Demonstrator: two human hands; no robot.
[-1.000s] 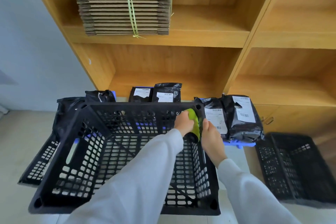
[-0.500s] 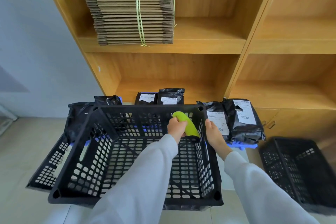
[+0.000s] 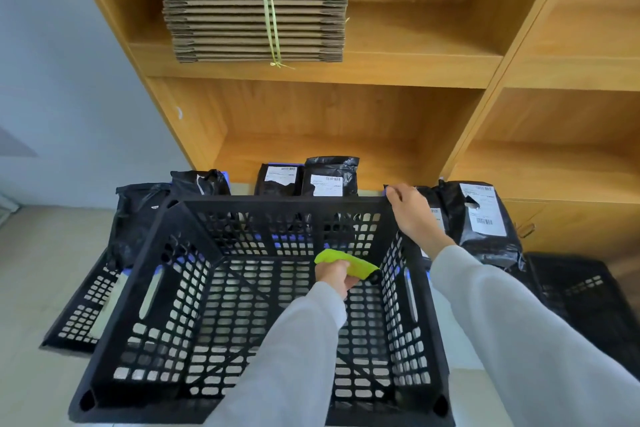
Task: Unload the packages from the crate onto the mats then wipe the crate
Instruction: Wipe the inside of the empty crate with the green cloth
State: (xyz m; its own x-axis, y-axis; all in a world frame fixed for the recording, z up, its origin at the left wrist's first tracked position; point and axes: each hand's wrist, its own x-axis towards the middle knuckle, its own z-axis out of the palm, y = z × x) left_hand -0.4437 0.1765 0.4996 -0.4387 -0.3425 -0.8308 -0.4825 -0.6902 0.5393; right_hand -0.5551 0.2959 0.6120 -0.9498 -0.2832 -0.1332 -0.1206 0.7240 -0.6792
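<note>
A black lattice crate (image 3: 173, 288) fills the lower middle of the view, with no packages inside. My left hand (image 3: 334, 276) reaches down inside it and is shut on a lime-green cloth (image 3: 346, 262), pressed near the right inner wall. My right hand (image 3: 412, 211) grips the crate's far right corner rim. Black plastic packages with white labels (image 3: 329, 177) stand behind the crate, more at the right (image 3: 485, 218) and left (image 3: 138, 215). Bits of a blue mat (image 3: 225, 177) show under them.
A wooden shelf unit (image 3: 381, 73) rises behind, holding a tied stack of flat cardboard (image 3: 256, 0). A second black crate (image 3: 588, 298) sits on the floor at right, and a flat black lattice panel (image 3: 83, 315) lies at left. A pale wall is left.
My left hand has carried the green cloth from the far right rim down into the crate. My right hand shifted from the right side wall up to the far corner rim.
</note>
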